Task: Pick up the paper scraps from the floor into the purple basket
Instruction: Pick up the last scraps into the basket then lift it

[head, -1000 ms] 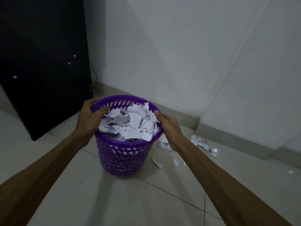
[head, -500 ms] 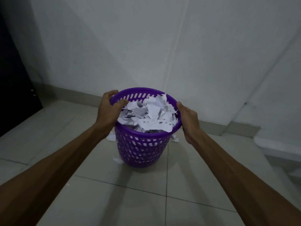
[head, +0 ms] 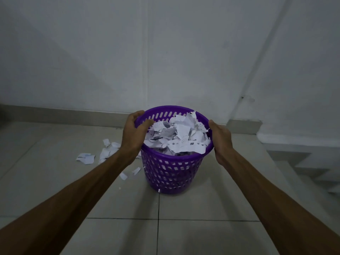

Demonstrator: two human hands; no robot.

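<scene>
Basket [head: 171,173] rim between grips | left hand [head: 133,134]; right hand [head: 219,139]

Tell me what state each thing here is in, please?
Basket: upright on the floor, heaped with paper to the rim.
Left hand: grips the rim, thumb inside.
Right hand: holds the opposite rim; its fingers are hidden.
Scraps: lying loose on the tiles, left of the basket.
</scene>
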